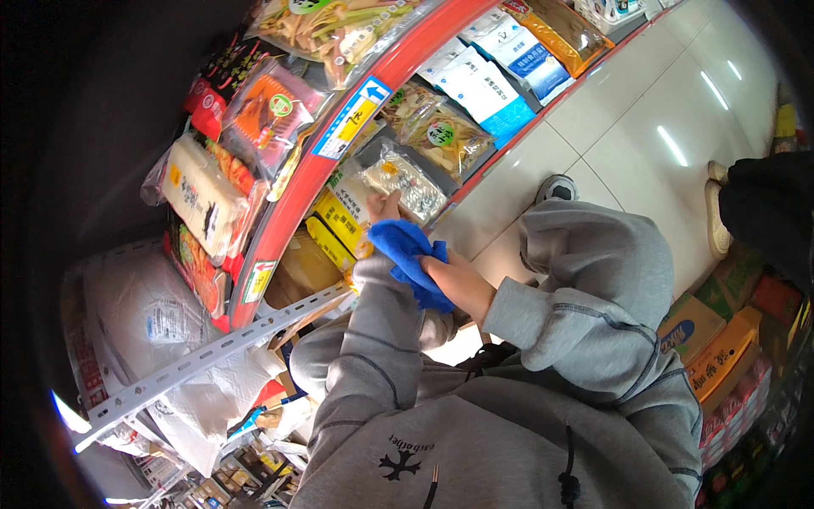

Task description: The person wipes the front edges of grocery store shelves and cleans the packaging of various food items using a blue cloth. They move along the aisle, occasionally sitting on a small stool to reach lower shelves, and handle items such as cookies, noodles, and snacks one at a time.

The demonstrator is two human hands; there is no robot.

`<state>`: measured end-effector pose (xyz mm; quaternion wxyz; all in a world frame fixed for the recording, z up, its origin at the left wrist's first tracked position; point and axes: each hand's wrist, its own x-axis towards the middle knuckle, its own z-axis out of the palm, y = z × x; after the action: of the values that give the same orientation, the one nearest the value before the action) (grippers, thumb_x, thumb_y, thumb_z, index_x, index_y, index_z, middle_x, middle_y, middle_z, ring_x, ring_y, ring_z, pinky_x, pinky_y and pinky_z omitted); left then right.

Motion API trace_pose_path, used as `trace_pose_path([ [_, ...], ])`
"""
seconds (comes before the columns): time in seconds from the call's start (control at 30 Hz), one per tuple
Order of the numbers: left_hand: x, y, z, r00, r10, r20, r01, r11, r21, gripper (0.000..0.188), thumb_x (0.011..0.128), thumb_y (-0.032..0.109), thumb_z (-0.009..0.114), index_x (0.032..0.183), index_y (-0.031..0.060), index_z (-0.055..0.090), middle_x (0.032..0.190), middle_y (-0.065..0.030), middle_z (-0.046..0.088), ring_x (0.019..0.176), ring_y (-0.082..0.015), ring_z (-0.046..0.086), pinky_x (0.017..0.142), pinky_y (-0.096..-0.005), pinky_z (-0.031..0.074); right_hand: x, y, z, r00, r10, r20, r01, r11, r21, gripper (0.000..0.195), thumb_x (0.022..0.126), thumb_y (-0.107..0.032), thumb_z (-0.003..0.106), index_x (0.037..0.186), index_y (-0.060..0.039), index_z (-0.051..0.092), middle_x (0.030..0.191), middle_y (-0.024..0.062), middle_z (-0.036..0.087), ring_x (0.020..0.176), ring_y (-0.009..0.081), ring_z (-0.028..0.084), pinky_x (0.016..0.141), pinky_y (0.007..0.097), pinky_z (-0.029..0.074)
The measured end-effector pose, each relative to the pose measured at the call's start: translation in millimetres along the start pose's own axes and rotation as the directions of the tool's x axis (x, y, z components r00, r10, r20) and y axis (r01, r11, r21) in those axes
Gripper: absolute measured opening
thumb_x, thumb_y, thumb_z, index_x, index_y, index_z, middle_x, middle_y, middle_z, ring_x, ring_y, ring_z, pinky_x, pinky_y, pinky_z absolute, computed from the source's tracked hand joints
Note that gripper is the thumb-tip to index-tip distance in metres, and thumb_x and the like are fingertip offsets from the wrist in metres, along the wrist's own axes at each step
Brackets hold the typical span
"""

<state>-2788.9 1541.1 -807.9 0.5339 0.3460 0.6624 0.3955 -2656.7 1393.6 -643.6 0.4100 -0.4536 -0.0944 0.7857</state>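
A blue cloth (410,257) is bunched in my right hand (461,286), whose fingers are closed on it. Part of the cloth covers the wrist side of my left hand (383,207). The left fingertips reach to the near edge of a clear plastic packet of pale food (407,181) on the lower shelf; whether they grip it I cannot tell. Yellow and white packets (337,219) lie just left of that hand. Beyond the pale packet are clear bags of pickled vegetables (448,137) and white and blue bags (480,92).
The upper shelf's red edge (289,191) curves past the left hand, with price tags on it and food packets above. A perforated metal upright (210,356) crosses at lower left. Another person's shoe (717,210) stands on the tiled floor at right, near cardboard boxes (693,327).
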Motion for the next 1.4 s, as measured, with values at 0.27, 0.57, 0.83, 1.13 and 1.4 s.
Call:
trace_pose_path([
  [0.27, -128, 11, -71, 0.91, -0.044, 0.413, 0.134, 0.972, -0.193, 0.044, 0.082, 0.018, 0.056, 0.122, 0.0059, 0.043, 0.109, -0.0065, 0.055, 0.096, -0.0216, 0.056, 0.078, -0.0353, 0.049, 8, -4, -5, 0.541, -0.805, 0.244, 0.612, 0.178, -0.77, 0.04, 0.076, -0.01, 0.06, 0.116, -0.0129, 0.052, 0.104, 0.0139, 0.052, 0.093, 0.0306, 0.051, 0.079, 0.0371, 0.042],
  [0.57, -184, 64, -85, 0.93, -0.172, 0.326, 0.257, 0.937, -0.238, 0.032, 0.082, 0.007, 0.052, 0.114, 0.0077, 0.048, 0.097, -0.0086, 0.059, 0.08, -0.0162, 0.062, 0.062, -0.0291, 0.054, -1, 36, -2, 0.545, -0.635, 0.548, 0.624, -0.13, -0.77, 0.048, 0.069, -0.008, 0.062, 0.115, -0.0084, 0.05, 0.12, 0.0139, 0.046, 0.118, 0.0343, 0.039, 0.095, 0.0432, 0.034],
  [0.83, -181, 45, -116, 0.9, 0.04, 0.434, 0.118, 0.936, -0.331, 0.033, 0.086, 0.005, 0.047, 0.119, 0.0016, 0.047, 0.101, -0.0093, 0.059, 0.09, -0.0171, 0.059, 0.076, -0.0302, 0.051, 2, 36, 8, 0.531, -0.589, 0.61, 0.717, -0.072, -0.693, 0.055, 0.069, 0.007, 0.049, 0.122, -0.0093, 0.048, 0.128, 0.0175, 0.04, 0.122, 0.0372, 0.035, 0.1, 0.0425, 0.031],
  [1.13, -201, 63, -92, 0.905, -0.192, 0.38, 0.242, 0.966, -0.089, 0.032, 0.083, 0.012, 0.055, 0.114, 0.0067, 0.051, 0.095, -0.0072, 0.061, 0.085, -0.014, 0.06, 0.067, -0.0276, 0.052, 2, 39, 0, 0.515, -0.709, 0.481, 0.641, -0.053, -0.765, 0.05, 0.068, 0.0, 0.056, 0.117, -0.0063, 0.049, 0.122, 0.0221, 0.044, 0.114, 0.0403, 0.041, 0.094, 0.044, 0.035],
  [1.4, -171, 42, -107, 0.941, -0.009, 0.34, 0.199, 0.824, -0.531, 0.028, 0.089, 0.008, 0.044, 0.114, -0.0032, 0.05, 0.104, -0.014, 0.059, 0.09, -0.0222, 0.061, 0.081, -0.033, 0.05, -17, 43, 6, 0.556, -0.571, 0.604, 0.695, -0.079, -0.715, 0.045, 0.076, -0.004, 0.055, 0.12, -0.0072, 0.048, 0.123, 0.0187, 0.044, 0.116, 0.0371, 0.04, 0.096, 0.044, 0.034],
])
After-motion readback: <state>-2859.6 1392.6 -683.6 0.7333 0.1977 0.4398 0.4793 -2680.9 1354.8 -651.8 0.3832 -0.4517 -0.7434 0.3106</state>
